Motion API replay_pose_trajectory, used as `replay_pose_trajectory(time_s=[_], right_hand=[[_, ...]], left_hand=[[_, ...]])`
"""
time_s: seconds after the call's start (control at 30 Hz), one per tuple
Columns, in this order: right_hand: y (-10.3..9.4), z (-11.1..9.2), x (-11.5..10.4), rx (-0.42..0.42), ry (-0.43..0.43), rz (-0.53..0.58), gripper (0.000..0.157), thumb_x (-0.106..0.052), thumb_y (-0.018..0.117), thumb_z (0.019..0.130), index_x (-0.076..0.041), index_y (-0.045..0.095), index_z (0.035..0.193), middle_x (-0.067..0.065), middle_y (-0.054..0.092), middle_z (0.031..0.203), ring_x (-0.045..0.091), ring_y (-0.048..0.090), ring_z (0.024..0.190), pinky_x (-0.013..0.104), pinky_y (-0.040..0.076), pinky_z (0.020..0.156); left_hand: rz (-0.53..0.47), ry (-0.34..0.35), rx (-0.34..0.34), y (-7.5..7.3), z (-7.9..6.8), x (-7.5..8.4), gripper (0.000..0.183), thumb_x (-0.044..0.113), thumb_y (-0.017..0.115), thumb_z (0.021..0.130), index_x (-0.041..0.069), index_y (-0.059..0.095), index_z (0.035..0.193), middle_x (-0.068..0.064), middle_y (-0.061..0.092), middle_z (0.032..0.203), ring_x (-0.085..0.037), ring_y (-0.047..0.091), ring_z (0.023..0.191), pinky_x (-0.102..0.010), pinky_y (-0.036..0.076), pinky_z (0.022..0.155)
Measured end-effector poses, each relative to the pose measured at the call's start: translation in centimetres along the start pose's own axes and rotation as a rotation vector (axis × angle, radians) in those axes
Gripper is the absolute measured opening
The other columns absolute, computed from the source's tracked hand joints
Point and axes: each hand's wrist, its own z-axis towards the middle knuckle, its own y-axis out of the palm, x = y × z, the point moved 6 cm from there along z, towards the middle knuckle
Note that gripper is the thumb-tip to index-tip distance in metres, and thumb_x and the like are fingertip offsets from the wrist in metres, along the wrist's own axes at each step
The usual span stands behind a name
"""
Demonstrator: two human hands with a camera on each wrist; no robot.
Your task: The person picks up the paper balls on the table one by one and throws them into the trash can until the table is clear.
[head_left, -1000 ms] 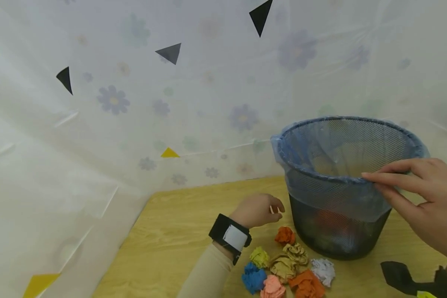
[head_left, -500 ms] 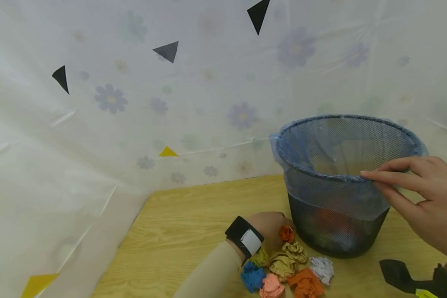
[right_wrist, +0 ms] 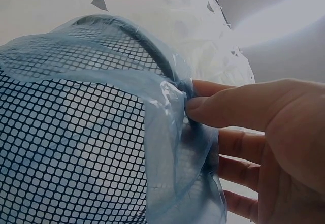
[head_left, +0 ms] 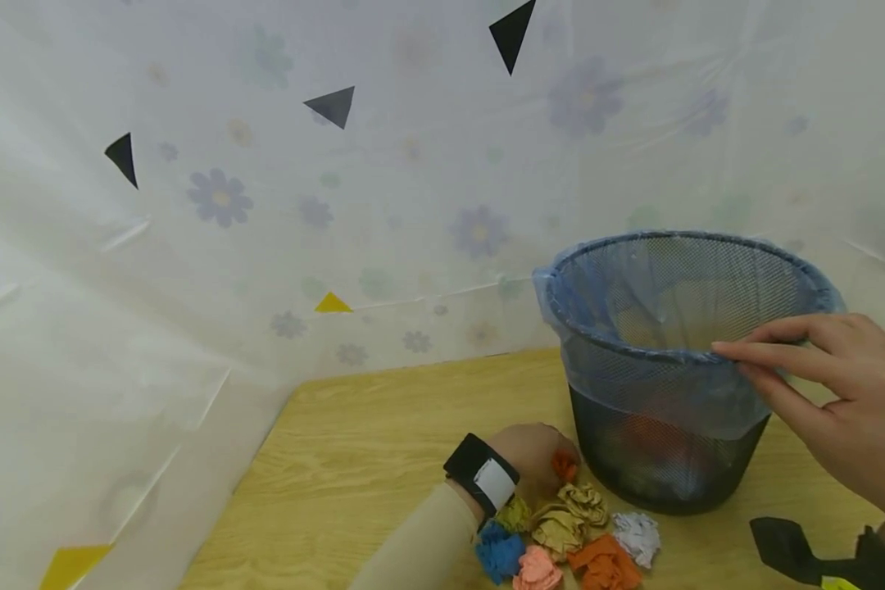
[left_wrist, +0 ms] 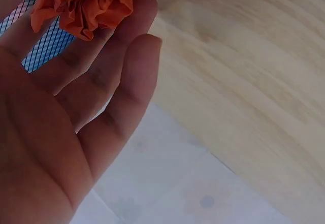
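My left hand grips a crumpled orange-red paper ball on the table, beside the base of a black mesh wastebasket. In the left wrist view the paper ball lies against the curved fingers; the thumb is mostly out of frame. A thin blue bin liner is folded over the basket's rim. With thumb and forefinger my right hand pinches the lined rim, and the right wrist view shows the thumb pressed on the plastic.
Other crumpled paper balls lie in front of the basket: blue, pink, tan, orange, white and yellow. Coloured shapes show dimly through the basket's mesh. A flowered plastic sheet hangs behind the wooden table.
My left hand has moved down and slightly right onto the orange-red paper ball and taken hold of it. The right hand has stayed at the rim.
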Motion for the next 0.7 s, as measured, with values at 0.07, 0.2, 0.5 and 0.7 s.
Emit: replay_pose_trajectory(time_s=[0.07, 0.2, 0.5, 0.7], right_hand=[[0.0, 0.0, 0.0, 0.001, 0.003, -0.001, 0.077, -0.06, 0.024, 0.093, -0.001, 0.073, 0.09, 0.018, 0.059, 0.092, 0.039, 0.046, 0.086, 0.052, 0.032, 0.076], [0.0, 0.0, 0.0, 0.005, 0.0, -0.005, 0.078, -0.061, 0.023, 0.093, -0.001, 0.073, 0.09, 0.017, 0.059, 0.091, 0.039, 0.046, 0.085, 0.052, 0.032, 0.075], [-0.1, 0.1, -0.1, 0.013, -0.004, -0.016, 0.08, -0.062, 0.022, 0.092, 0.0, 0.072, 0.089, 0.018, 0.058, 0.09, 0.038, 0.045, 0.082, 0.052, 0.032, 0.074], [0.0, 0.1, -0.1, 0.015, -0.013, -0.007, 0.079, -0.062, 0.023, 0.093, 0.0, 0.072, 0.089, 0.018, 0.058, 0.09, 0.038, 0.045, 0.082, 0.052, 0.032, 0.074]], left_hand=[[-0.027, -0.026, 0.026, -0.3, -0.4, -0.4, 0.029, 0.028, 0.073, 0.079, 0.028, 0.066, 0.107, 0.016, 0.058, 0.087, 0.0, 0.051, 0.072, -0.015, 0.04, 0.06], [-0.089, -0.138, 0.1, -1.5, -1.5, -1.1, 0.049, 0.032, 0.073, 0.08, 0.022, 0.052, 0.123, 0.011, 0.057, 0.082, -0.002, 0.052, 0.065, -0.017, 0.042, 0.057], [-0.233, -0.133, 0.264, -4.8, -4.0, -1.5, 0.038, 0.022, 0.07, 0.083, 0.012, 0.052, 0.115, 0.006, 0.055, 0.083, -0.003, 0.05, 0.066, -0.016, 0.042, 0.059], [-0.359, -0.118, 0.434, -7.1, -6.3, -1.6, 0.032, 0.022, 0.066, 0.087, 0.013, 0.052, 0.115, 0.004, 0.049, 0.1, -0.005, 0.049, 0.08, -0.017, 0.044, 0.067]])
